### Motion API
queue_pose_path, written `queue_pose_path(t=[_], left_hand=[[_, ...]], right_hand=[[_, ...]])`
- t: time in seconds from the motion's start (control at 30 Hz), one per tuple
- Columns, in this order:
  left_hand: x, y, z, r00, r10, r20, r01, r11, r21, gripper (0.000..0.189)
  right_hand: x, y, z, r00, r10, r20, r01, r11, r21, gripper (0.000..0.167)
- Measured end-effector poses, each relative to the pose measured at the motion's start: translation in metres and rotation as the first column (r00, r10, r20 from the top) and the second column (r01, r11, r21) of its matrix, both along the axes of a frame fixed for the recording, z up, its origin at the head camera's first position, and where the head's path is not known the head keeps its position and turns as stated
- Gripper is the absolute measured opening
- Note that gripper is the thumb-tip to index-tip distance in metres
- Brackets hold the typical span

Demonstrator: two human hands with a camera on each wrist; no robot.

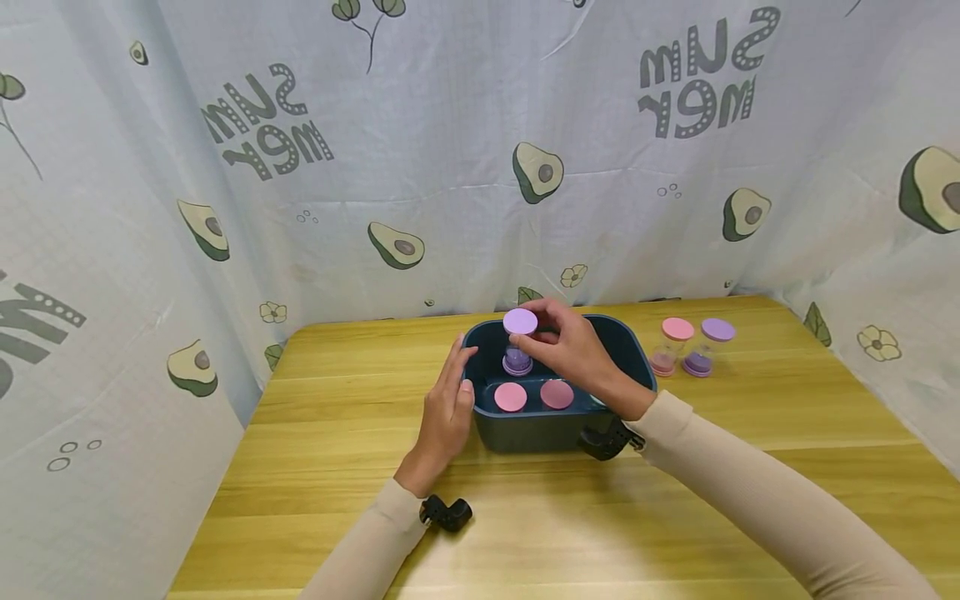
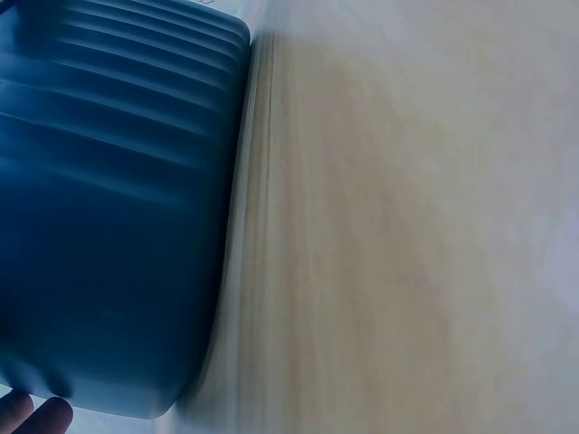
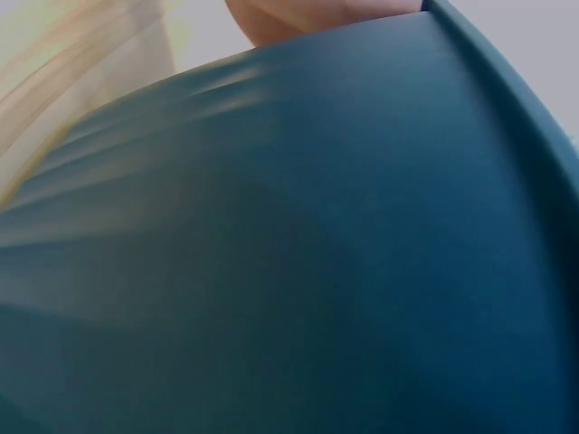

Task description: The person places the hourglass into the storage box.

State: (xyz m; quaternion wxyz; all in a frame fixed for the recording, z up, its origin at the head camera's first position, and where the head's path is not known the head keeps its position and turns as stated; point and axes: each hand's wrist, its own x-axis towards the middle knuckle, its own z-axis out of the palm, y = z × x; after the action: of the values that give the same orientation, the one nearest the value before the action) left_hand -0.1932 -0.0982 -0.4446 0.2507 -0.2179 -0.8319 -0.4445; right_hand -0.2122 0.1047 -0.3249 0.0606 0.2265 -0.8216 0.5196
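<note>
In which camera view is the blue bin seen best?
The head view: it shows the bin from above, almost whole, inside included. Both wrist views show only close, cut-off parts of its outside.

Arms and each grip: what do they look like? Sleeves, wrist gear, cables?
Plain beige long fabric sleeves: left sleeve, right sleeve, no markings visible. A small, bent black device is worn at the left wrist, a similar black device at the right. Left grip and right grip: no gloves. No cables visible.
</note>
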Motion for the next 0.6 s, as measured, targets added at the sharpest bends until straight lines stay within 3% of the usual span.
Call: queue_pose_path(t=[0.1,0.23,0.6], left_hand=[[0.0,0.0,0.0,1.0,-0.003,0.004,0.003,1.0,0.001,0.05],[0.0,0.0,0.001,1.0,-0.003,0.002,0.003,1.0,0.003,0.05],[0.0,0.0,0.0,1.0,-0.001,-0.017,0.001,1.0,-0.001,0.05]], right_hand=[[0.0,0.0,-0.002,1.0,0.005,0.002,-0.005,1.0,0.011,0.049],[-0.017,0.004,-0.022,1.0,0.009,0.0,-0.009,1.0,0.011,0.052],[-0.018,0.004,-0.029,1.0,0.024,0.011,-0.024,0.999,0.043,0.048]])
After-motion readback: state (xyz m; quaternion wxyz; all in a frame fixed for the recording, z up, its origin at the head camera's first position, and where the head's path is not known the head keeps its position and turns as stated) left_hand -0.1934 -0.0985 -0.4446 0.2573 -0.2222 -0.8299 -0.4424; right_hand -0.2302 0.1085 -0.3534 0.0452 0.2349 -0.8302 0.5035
